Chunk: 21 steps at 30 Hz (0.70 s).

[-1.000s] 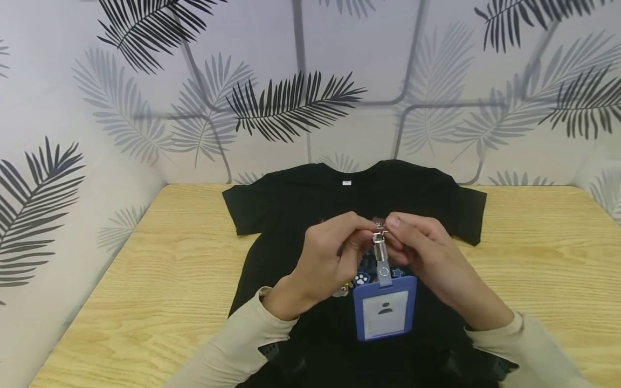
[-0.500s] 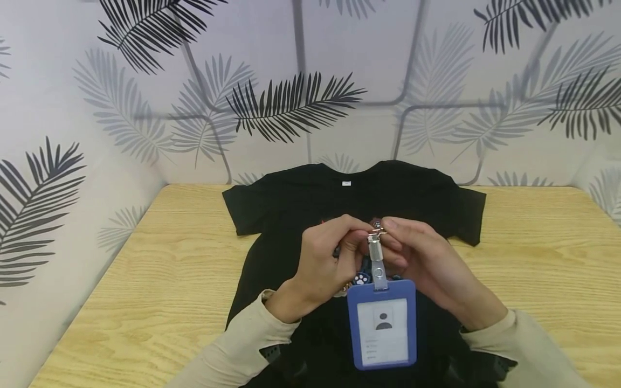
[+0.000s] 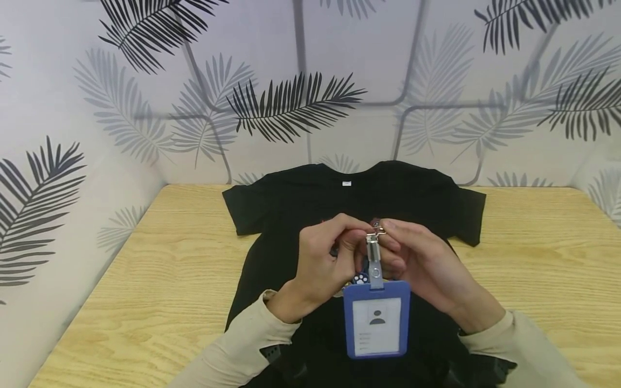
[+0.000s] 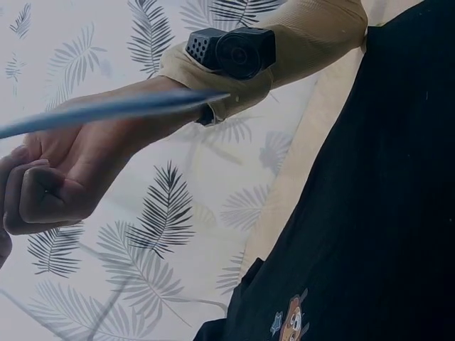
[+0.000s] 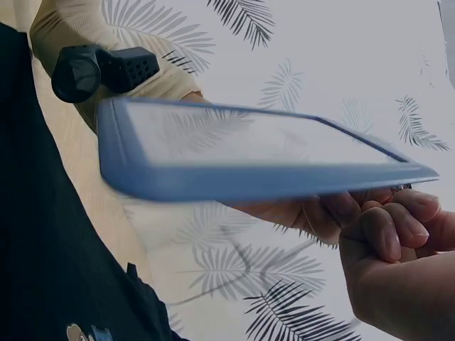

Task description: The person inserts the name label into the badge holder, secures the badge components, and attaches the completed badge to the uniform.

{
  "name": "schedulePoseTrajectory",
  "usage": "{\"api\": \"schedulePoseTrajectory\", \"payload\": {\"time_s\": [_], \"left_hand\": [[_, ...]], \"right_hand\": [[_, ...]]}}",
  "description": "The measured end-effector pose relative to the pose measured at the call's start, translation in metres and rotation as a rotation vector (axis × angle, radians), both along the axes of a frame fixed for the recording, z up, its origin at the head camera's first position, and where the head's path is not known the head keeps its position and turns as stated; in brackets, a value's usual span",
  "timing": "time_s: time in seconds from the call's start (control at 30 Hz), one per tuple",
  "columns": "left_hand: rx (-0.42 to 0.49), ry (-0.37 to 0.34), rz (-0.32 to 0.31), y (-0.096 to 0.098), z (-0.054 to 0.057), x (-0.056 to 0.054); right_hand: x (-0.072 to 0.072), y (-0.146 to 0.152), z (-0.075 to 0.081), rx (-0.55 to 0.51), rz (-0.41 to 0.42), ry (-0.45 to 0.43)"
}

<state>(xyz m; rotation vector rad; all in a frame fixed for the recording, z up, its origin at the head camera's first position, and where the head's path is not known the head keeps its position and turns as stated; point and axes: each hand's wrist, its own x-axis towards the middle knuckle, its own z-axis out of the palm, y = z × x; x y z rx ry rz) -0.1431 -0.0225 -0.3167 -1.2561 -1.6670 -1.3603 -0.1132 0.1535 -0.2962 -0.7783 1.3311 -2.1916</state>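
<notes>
A blue-framed ID badge holder (image 3: pixel 376 353) hangs below a silver metal clip (image 3: pixel 372 249), joined by a clear snap strap (image 3: pixel 375 274). My left hand (image 3: pixel 330 253) pinches the top of the clip between thumb and index finger. From the other side my right hand (image 3: pixel 427 264) pinches the clip's wire end, its other fingers curled behind. Both hands are raised over a black T-shirt (image 3: pixel 291 199) with a cartoon print, which they partly cover. In the right wrist view the badge holder (image 5: pixel 256 183) is seen from below, in front of the hands.
The T-shirt lies spread on a light wood table (image 3: pixel 160 269), its collar toward the far edge. Behind the table stands a wall (image 3: pixel 339 54) with a leaf pattern. Dark wrist cameras (image 4: pixel 245 53) sit at both cuffs.
The badge holder swung toward me and then partly back, ending lower and slightly left of where it hung. Both hands shifted slightly left, keeping their pinch on the clip.
</notes>
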Motion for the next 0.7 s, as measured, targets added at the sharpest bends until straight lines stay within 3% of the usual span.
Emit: {"api": "schedulePoseTrajectory", "payload": {"time_s": [0.1, 0.23, 0.33, 0.5, 0.7], "left_hand": [[0.023, -0.113, -0.040, 0.000, -0.001, 0.002], [0.070, -0.318, -0.162, 0.000, 0.000, 0.004], [0.083, -0.416, -0.237, 0.001, 0.001, 0.004], [0.083, -0.526, -0.236, -0.001, 0.006, -0.004], [0.060, -0.662, -0.178, 0.000, 0.009, -0.026]], "right_hand": [[0.000, 0.000, -0.001, 0.018, -0.035, 0.008], [-0.002, 0.001, -0.001, 0.108, -0.148, 0.118], [-0.005, 0.004, 0.000, 0.218, -0.223, 0.217], [-0.017, 0.019, 0.006, 0.397, -0.353, 0.330], [-0.050, 0.047, 0.012, 0.657, -0.599, 0.326]]}}
